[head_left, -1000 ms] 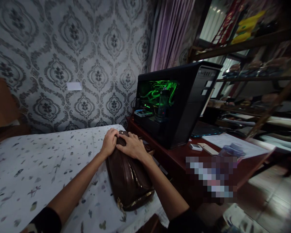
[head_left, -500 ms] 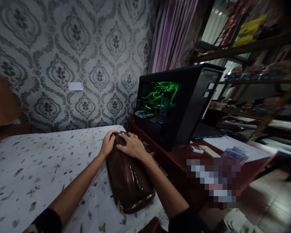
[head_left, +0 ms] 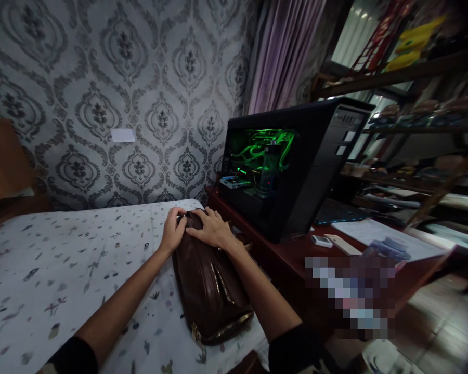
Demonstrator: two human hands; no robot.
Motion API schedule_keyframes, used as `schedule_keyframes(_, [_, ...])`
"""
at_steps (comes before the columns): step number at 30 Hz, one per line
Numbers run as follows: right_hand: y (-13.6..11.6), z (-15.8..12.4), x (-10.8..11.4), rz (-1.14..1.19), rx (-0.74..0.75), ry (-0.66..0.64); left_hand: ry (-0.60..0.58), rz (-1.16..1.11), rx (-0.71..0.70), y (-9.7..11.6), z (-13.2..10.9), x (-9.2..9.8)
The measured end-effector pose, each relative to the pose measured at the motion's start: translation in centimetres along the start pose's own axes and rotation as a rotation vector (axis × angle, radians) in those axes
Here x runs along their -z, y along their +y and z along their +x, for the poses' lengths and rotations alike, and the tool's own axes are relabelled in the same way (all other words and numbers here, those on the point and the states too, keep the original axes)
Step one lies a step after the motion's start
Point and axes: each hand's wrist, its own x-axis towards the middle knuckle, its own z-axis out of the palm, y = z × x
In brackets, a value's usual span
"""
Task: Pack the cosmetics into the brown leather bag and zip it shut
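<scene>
A brown leather bag [head_left: 203, 291] with gold-coloured zips lies on a white patterned bed sheet [head_left: 81, 259], its long side running away from me. My left hand [head_left: 173, 231] grips the left side of the bag's far end, thumb on top and fingers curled over the edge. Across the far right corner of the same end lies my right hand [head_left: 212, 228], its thumb pointing toward the left one and its fingers bent over the edge. What the fingertips touch beyond that edge is hidden.
A dark red desk [head_left: 273, 254] stands close on the right, carrying a black computer case [head_left: 320, 171] with green lights. Papers [head_left: 390, 239] and a small white device [head_left: 322, 241] lie on it. Patterned wallpaper [head_left: 159, 119] rises behind the bed; shelves [head_left: 413, 78] stand at far right.
The view has turned slightly left, so the desk and computer case sit further right. My right thumb has come a little nearer the left one. Both hands stay at the bag's far end.
</scene>
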Motion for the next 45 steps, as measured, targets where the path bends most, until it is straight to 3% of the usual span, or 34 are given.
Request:
schedule_keyframes(15, [1.4, -0.2, -0.2, -0.001, 0.084, -0.04, -0.075, 0.059, -0.074, 0.6, 0.5, -0.2])
schedule_keyframes(26, [0.1, -0.5, 0.1, -0.039, 0.037, 0.004, -0.1, 0.063, -0.053, 0.6, 0.7, -0.2])
schedule_keyframes(35, [0.2, 0.9, 0.2, -0.072, 0.071, -0.062, -0.101, 0.005, -0.008, 0.8, 0.8, -0.2])
schedule_keyframes(41, [0.1, 0.6, 0.2, -0.083, 0.079, -0.057, -0.046, -0.072, 0.111, 0.6, 0.9, 0.1])
schedule_keyframes(45, [0.0, 0.5, 0.1, -0.085, 0.078, -0.041, 0.076, -0.068, 0.378, -1.3, 1.3, 1.0])
